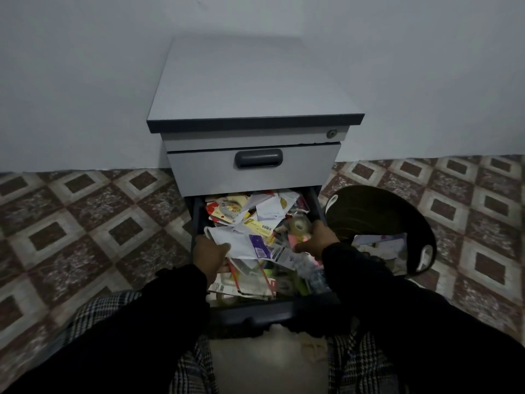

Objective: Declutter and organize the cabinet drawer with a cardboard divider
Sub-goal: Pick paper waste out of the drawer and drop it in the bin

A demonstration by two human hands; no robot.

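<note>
A grey cabinet [252, 89] stands against the wall, its lower drawer [199, 220] pulled out toward me. The drawer is heaped with papers, cards, packets and a clear tape roll [298, 224]. A white paper with a purple patch [247, 243] lies on top in the middle. My left hand [210, 251] grips its left edge. My right hand [316, 238] rests on the clutter at the right side, fingers curled at the paper's right edge. No cardboard divider is in view.
A dark round bin [369, 211] holding crumpled paper stands on the floor right of the drawer. The upper drawer [252, 170] with a dark handle is closed. Patterned tile floor [85, 228] lies on both sides. My checked-clothed knees are below the drawer front.
</note>
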